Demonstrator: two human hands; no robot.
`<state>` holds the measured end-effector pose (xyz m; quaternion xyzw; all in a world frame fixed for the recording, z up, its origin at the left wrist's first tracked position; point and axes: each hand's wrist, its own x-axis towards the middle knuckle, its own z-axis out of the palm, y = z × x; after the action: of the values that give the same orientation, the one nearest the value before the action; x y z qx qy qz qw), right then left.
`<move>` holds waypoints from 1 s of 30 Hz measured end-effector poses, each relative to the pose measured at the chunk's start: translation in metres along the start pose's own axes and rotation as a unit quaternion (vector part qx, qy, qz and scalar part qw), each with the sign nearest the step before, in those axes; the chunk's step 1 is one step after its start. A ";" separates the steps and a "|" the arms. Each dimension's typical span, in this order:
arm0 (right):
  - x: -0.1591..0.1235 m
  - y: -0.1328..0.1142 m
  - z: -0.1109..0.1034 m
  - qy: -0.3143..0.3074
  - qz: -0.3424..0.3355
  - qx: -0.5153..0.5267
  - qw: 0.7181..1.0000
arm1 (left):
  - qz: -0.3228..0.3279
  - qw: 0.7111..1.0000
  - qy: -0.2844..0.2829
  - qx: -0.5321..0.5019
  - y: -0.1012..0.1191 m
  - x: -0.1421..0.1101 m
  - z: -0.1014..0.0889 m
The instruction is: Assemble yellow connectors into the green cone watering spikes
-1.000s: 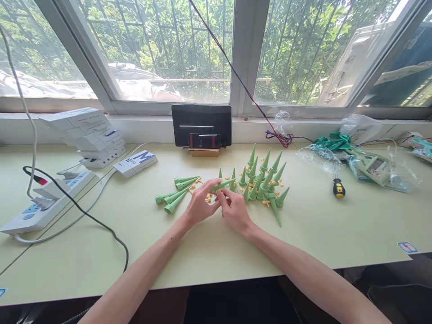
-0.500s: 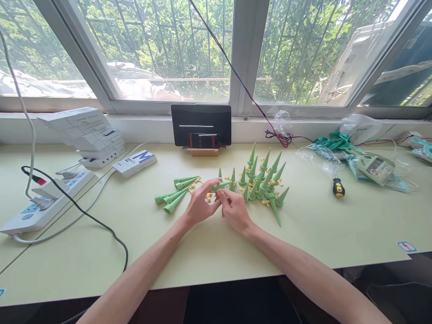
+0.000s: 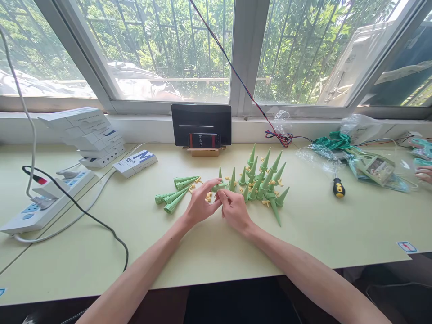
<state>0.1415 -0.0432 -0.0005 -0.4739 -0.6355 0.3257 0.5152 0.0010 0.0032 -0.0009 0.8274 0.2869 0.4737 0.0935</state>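
Observation:
My left hand (image 3: 201, 201) and my right hand (image 3: 234, 209) meet at the middle of the table, fingertips close together. A green plastic watering spike (image 3: 221, 185) shows partly behind the left fingers, which are closed on it. My right thumb and fingers are pinched; whatever lies in them is hidden. To the right stand several green spikes (image 3: 266, 182) with yellow valves, mostly points up, one lying toward me. Left of my hands several loose green spikes (image 3: 173, 202) lie on their sides. Small yellow valves (image 3: 208, 197) lie just behind my left hand.
Behind the hands a phone (image 3: 204, 141) leans before a black tablet (image 3: 201, 119). A screwdriver (image 3: 338, 188) and plastic bags lie right. White boxes (image 3: 97, 139) and a power strip (image 3: 72, 182) with cables stand left. Another person's hand (image 3: 423, 173) is at the right edge.
The spike at my left fingers no longer extends to the right; less of it shows. Both hands stay almost in place. Another person's hand has come in at the right edge.

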 end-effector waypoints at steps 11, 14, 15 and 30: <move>0.000 -0.002 0.000 0.003 0.002 0.006 1.000 | -0.033 0.999 -0.004 -0.010 0.001 -0.002 0.001; 0.000 -0.003 0.000 0.001 0.004 0.009 1.000 | -0.036 0.999 -0.006 -0.011 0.001 -0.003 0.001; -0.001 -0.003 0.000 0.000 0.006 0.012 1.000 | -0.035 0.999 -0.006 -0.012 0.001 -0.003 0.001; 0.001 -0.004 0.000 0.018 0.010 0.038 0.999 | -0.056 0.998 0.006 -0.023 0.003 0.001 0.001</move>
<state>0.1403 -0.0434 0.0031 -0.4661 -0.6084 0.3464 0.5409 0.0031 0.0014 0.0004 0.8048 0.3225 0.4792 0.1367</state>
